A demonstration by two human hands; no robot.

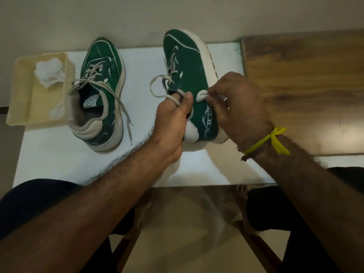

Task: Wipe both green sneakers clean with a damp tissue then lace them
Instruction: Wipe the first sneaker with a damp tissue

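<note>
Two green sneakers with off-white soles and loose grey-white laces are on a white sheet. The left sneaker (100, 95) stands upright on its sole, laces trailing toward me. The right sneaker (189, 75) is tipped on its side, its sole facing right. My left hand (173, 119) grips it at the collar, fingers inside the opening and a lace loop over them. My right hand (240, 107) pinches a small white tissue wad (201, 95) against the green side panel near the heel.
A cream plastic tray (25, 95) at the left holds crumpled white tissue (49, 71). The white sheet (59, 160) lies on a glass table beside a wooden surface (305, 85) on the right. My knees and bare feet show below the glass.
</note>
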